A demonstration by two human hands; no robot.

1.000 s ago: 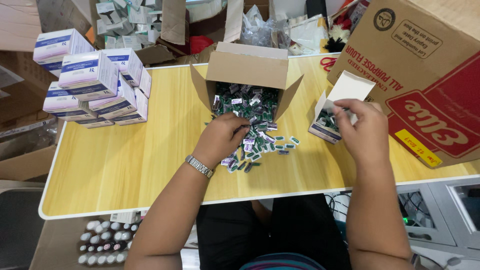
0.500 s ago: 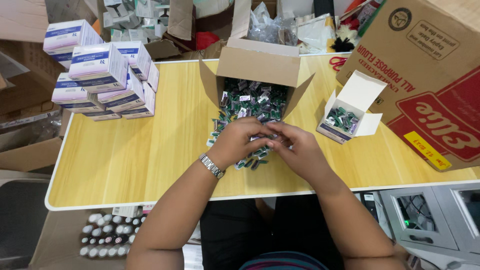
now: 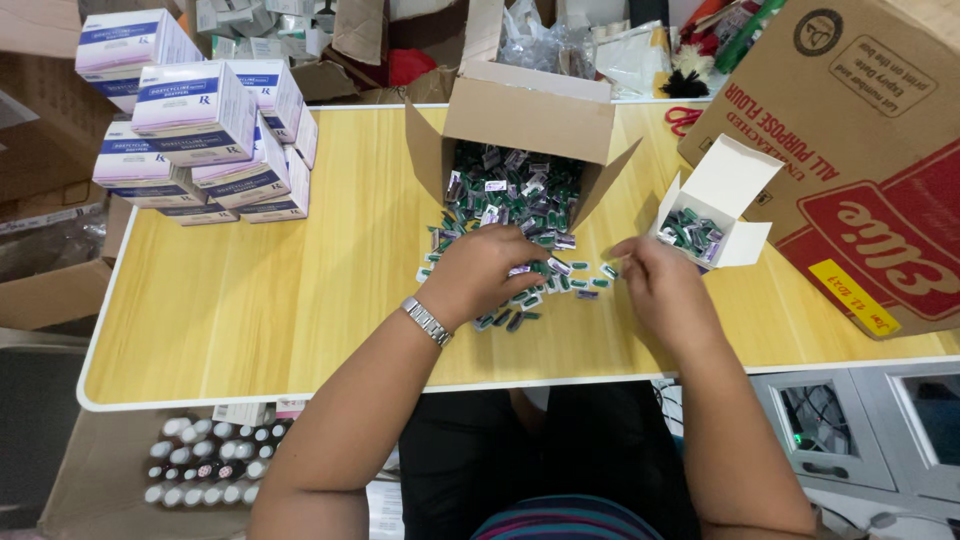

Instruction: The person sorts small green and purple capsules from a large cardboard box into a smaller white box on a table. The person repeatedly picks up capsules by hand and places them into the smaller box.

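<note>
Green vials (image 3: pixel 545 275), small and capped, lie in a loose spill on the wooden surface (image 3: pixel 280 310) at the mouth of an open brown carton (image 3: pixel 525 120), which holds a far larger heap of them, too many and too jumbled to count. The left hand (image 3: pixel 480 275) lies palm down over the near edge of the spill with its fingers curled into the vials; whether it has any clamped cannot be told from above. The right hand (image 3: pixel 660 285) is just beside the spill, between it and a small white box (image 3: pixel 715 205), fingers loosely bent, and its grip is likewise hidden. That white box stands open with a shallow layer of vials in it, perhaps a dozen showing, so the filling looks only begun here, while the carton's stock is barely dented. About ten white-and-blue boxes (image 3: pixel 195 125), closed and stacked on the far left of the surface, appear finished. A wristwatch (image 3: pixel 427 320) is on the left wrist. One big printed cardboard box (image 3: pixel 850 150) leans at the right edge, and below the surface, at lower left, a tray of small bottles (image 3: pixel 205 470) stands on the floor.
</note>
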